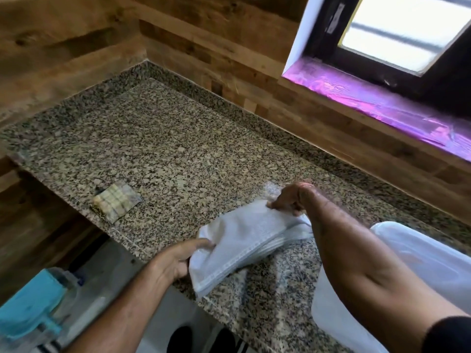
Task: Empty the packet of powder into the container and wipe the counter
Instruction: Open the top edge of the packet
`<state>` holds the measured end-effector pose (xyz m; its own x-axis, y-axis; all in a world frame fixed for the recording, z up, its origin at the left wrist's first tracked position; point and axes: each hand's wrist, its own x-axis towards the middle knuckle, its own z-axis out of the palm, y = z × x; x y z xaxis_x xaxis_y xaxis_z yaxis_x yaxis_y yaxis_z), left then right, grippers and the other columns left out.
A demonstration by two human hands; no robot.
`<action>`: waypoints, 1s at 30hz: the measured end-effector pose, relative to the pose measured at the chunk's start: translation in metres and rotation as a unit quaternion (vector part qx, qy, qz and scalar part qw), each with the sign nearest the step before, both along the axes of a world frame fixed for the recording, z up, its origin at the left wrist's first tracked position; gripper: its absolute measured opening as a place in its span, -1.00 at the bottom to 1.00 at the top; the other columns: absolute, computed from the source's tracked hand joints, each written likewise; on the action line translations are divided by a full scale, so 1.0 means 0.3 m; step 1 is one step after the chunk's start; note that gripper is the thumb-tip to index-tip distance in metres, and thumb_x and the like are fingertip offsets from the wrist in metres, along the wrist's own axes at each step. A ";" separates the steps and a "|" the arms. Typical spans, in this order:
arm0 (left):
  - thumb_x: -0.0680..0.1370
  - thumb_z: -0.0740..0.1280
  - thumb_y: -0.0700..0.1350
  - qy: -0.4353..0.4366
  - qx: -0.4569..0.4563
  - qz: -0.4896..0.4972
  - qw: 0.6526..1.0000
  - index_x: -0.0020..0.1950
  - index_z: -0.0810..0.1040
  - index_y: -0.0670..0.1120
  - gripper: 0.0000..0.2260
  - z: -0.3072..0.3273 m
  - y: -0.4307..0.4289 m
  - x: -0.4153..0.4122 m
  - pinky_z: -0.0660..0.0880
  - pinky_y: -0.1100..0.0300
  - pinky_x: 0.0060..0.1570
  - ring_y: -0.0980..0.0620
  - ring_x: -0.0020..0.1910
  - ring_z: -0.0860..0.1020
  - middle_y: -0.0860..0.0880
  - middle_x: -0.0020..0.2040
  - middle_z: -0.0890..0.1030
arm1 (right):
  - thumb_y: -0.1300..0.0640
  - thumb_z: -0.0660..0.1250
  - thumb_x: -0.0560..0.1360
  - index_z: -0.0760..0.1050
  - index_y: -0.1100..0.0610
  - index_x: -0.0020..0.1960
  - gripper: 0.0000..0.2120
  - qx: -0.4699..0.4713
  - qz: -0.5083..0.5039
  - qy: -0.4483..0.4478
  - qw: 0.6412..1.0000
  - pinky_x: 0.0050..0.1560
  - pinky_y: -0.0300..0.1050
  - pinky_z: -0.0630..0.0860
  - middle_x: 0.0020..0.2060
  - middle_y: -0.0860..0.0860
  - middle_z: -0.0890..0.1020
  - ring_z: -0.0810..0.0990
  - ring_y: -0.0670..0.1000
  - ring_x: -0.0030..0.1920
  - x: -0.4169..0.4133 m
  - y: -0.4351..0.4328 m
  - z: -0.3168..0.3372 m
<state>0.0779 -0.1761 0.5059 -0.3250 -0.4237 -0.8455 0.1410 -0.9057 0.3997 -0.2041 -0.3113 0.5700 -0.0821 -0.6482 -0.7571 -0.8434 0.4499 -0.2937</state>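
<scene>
Nearest, the left hand point(178, 261) grips the near end of a folded white cloth point(244, 240), fingers curled round it, and the right hand point(288, 200) pinches its far end, holding it just over the counter point(178, 138) edge. This looks like the wiping step; the packet point(116, 201) lies flat farther left, well apart from both hands, whether emptied I cannot tell. Next the cloth needs pressing flat and sweeping across the granite, skirting or lifting the packet.
</scene>
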 end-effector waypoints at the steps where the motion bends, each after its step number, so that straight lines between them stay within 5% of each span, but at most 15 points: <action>1: 0.58 0.35 -0.34 0.010 0.001 0.000 1.000 0.31 0.47 -0.33 -0.70 -0.002 0.008 -0.002 0.69 -0.02 -0.25 -0.18 -0.14 0.72 -0.30 -0.01 0.72 | 0.01 0.42 0.55 0.48 0.11 -0.12 -0.79 -0.016 0.014 0.009 1.000 -0.48 -0.22 0.47 -0.20 0.05 0.52 0.45 0.00 -0.30 -0.019 -0.009 -0.033; 5: 0.61 0.21 -0.45 0.017 -0.002 -0.023 1.000 0.03 0.52 -0.44 -0.89 -0.013 0.021 0.022 0.58 0.13 -0.56 -0.10 -0.48 0.67 -0.29 -0.33 0.68 | -0.05 0.42 0.54 0.53 0.12 -0.07 -0.77 -0.004 0.008 0.041 0.999 -0.34 -0.14 0.43 -0.19 0.05 0.56 0.47 0.02 -0.29 -0.046 0.006 -0.035; 10: 0.47 0.32 -0.49 0.032 -0.072 0.009 0.997 0.28 0.47 -0.25 -0.60 0.064 -0.024 0.067 0.65 0.02 -0.45 -0.16 -0.37 0.71 -0.33 -0.14 0.71 | -0.08 0.30 0.62 0.59 0.21 0.06 -0.66 -0.059 -0.041 -0.015 0.997 -0.34 -0.10 0.37 -0.15 0.08 0.54 0.47 0.03 -0.25 -0.049 0.004 0.068; 13: 0.42 0.37 -0.42 0.042 -0.151 -0.004 0.988 0.35 0.45 -0.23 -0.50 0.198 -0.102 0.086 0.69 0.01 -0.32 -0.16 -0.24 0.73 -0.29 -0.05 0.73 | -0.04 0.34 0.61 0.55 0.16 -0.12 -0.72 -0.140 -0.073 -0.059 0.986 -0.49 -0.13 0.33 -0.32 0.03 0.49 0.41 -0.04 -0.45 -0.076 -0.004 0.202; 17: 0.45 0.51 -0.07 0.106 -0.225 -0.035 0.968 0.36 0.53 -0.22 -0.48 0.419 -0.193 0.042 0.69 0.03 -0.20 -0.15 -0.06 0.74 -0.26 0.12 0.72 | 0.12 0.33 0.62 0.49 0.13 -0.26 -0.72 -0.240 -0.137 -0.115 0.954 -0.63 -0.32 0.26 -0.42 0.00 0.38 0.33 -0.12 -0.62 -0.153 0.013 0.421; 19: 0.63 0.25 0.12 0.128 -0.264 -0.045 0.955 0.29 0.61 -0.19 -0.56 0.527 -0.233 -0.011 0.69 0.05 -0.20 -0.14 -0.02 0.75 -0.23 0.10 0.73 | 0.18 0.30 0.63 0.53 0.15 -0.30 -0.68 -0.277 -0.158 -0.128 0.939 -0.62 -0.33 0.22 -0.43 0.00 0.41 0.33 -0.13 -0.61 -0.203 0.056 0.556; 22: 0.68 0.00 0.27 0.175 -0.267 -0.048 0.947 0.09 0.72 -0.20 -0.33 0.663 -0.268 -0.124 0.68 0.06 -0.24 -0.14 -0.08 0.75 -0.22 -0.03 0.75 | 0.18 0.28 0.64 0.60 0.15 -0.24 -0.71 -0.322 -0.202 -0.146 0.913 -0.57 -0.29 0.19 -0.43 -0.01 0.45 0.33 -0.13 -0.58 -0.303 0.152 0.727; 25: 0.73 0.00 0.13 0.165 -0.290 -0.052 0.941 0.09 0.61 -0.19 -0.49 0.750 -0.254 -0.285 0.67 0.10 -0.34 -0.06 -0.21 0.75 -0.15 -0.18 0.74 | 0.16 0.30 0.64 0.57 0.20 0.02 -0.88 -0.361 -0.225 -0.147 0.893 -0.45 -0.19 0.22 -0.31 0.08 0.44 0.33 -0.04 -0.44 -0.430 0.274 0.837; 28: 0.74 0.10 -0.05 0.177 -0.308 -0.066 0.932 0.10 0.58 -0.15 -0.71 0.790 -0.198 -0.473 0.70 0.12 -0.27 0.00 -0.22 0.69 -0.10 -0.17 0.70 | 0.27 0.27 0.64 0.61 0.19 -0.09 -0.82 -0.376 -0.257 -0.157 0.876 -0.38 -0.12 0.27 -0.27 0.10 0.50 0.40 -0.01 -0.41 -0.596 0.404 0.872; 30: 0.73 0.12 -0.13 0.192 -0.310 -0.081 0.928 0.10 0.59 -0.13 -0.75 0.797 -0.148 -0.598 0.69 0.12 -0.25 -0.01 -0.21 0.69 -0.10 -0.14 0.70 | 0.30 0.25 0.64 0.60 0.16 -0.13 -0.78 -0.387 -0.285 -0.154 0.864 -0.51 -0.21 0.28 -0.34 0.06 0.47 0.38 -0.07 -0.51 -0.712 0.492 0.865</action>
